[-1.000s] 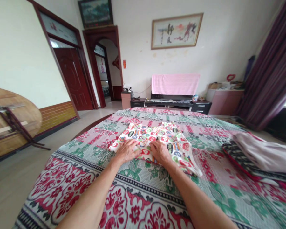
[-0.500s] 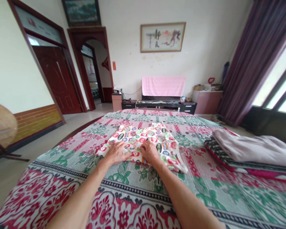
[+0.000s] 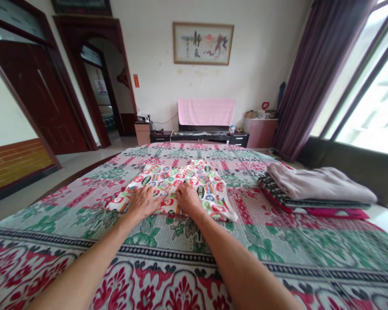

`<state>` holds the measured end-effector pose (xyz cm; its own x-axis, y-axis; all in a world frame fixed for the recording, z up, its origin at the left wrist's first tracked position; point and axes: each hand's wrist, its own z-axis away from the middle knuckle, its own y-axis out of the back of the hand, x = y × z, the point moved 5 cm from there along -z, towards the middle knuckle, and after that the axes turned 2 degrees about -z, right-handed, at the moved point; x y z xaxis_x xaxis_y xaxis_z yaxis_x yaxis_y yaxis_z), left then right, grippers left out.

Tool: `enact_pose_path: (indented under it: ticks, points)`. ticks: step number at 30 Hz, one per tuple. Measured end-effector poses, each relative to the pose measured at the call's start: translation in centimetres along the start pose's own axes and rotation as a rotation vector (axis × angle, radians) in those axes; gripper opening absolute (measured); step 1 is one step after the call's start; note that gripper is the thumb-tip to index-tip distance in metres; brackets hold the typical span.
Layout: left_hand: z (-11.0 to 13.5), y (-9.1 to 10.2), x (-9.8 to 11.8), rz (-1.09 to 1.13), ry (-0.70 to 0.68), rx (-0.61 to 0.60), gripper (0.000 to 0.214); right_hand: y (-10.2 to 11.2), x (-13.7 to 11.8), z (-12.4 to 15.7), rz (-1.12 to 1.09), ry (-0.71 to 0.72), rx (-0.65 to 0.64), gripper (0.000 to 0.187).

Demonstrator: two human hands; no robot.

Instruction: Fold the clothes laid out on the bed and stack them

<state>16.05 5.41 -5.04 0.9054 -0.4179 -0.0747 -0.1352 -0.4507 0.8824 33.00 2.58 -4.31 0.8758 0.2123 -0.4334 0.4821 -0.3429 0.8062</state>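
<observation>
A white garment [image 3: 168,173] with a red, green, blue and black printed pattern lies spread on the patterned bedspread in front of me; its exact kind is unclear. My left hand [image 3: 146,200] rests palm down on its near left part, fingers stretched forward and thumb pointing right. Close beside it, my right hand [image 3: 188,197] presses on the near middle of the garment with its fingers bent over the cloth. The undersides of both hands are hidden. The garment's right corner reaches past my right wrist.
To the right lies a stack of folded cloths [image 3: 320,183], grey on top, dark-patterned and pink below. The floral bedspread [image 3: 194,245] covers the wide surface. Beyond stand a low black cabinet [image 3: 161,137], a pink cloth [image 3: 207,113] and a purple curtain [image 3: 313,82].
The view has turned slightly right, so everything sits further left. Both hands stay on the garment in nearly the same places, and the garment keeps its spread shape.
</observation>
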Motion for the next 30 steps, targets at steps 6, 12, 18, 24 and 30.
enact_pose_path:
  ticks: [6,12,18,24,30]
  points:
    - [-0.2,0.0,-0.1,-0.016,0.011,-0.006,0.041,0.2,-0.1,0.3,-0.013,0.001,-0.006,0.026]
    - [-0.3,-0.1,-0.1,-0.008,0.032,-0.053,0.050,3.0,-0.4,0.8,-0.031,0.084,0.087,0.035]
    - [-0.2,0.1,0.0,-0.029,0.027,-0.053,0.045,4.8,2.3,2.4,0.110,0.165,-0.057,0.029]
    - [-0.1,0.2,0.1,-0.004,0.032,-0.042,0.041,6.2,6.7,2.5,0.061,0.119,-0.006,0.024]
    - [-0.2,1.0,0.3,0.015,0.032,-0.043,0.036,8.5,12.3,1.8,-0.246,-0.258,0.185,0.029]
